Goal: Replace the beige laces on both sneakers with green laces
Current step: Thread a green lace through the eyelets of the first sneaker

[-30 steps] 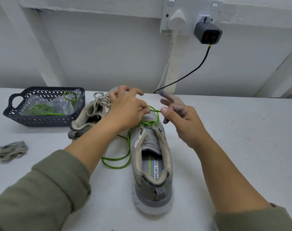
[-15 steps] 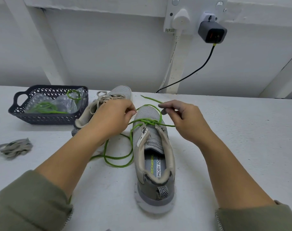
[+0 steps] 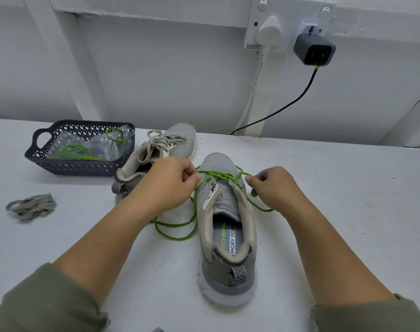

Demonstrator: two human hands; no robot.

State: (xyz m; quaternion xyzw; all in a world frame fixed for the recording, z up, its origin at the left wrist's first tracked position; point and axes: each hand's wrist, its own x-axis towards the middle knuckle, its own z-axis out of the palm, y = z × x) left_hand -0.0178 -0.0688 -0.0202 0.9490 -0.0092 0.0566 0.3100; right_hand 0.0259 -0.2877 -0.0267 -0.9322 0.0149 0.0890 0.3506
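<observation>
Leftward, green laces (image 3: 77, 151) inside basket (image 3: 72, 167).

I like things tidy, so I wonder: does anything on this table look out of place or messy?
Nothing damaged or spilled. The far sneaker leans askew by the basket, beige laces loose; a pulled beige lace lies heaped at left; the green lace trails loose beside the near sneaker.

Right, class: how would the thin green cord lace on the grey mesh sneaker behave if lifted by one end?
Probably floppy: the thin green cord lace lies in loose curves on the white table. Likely light: it crosses the grey mesh sneaker without denting it. Seemingly taut only where the left hand and right hand pinch it.
</observation>
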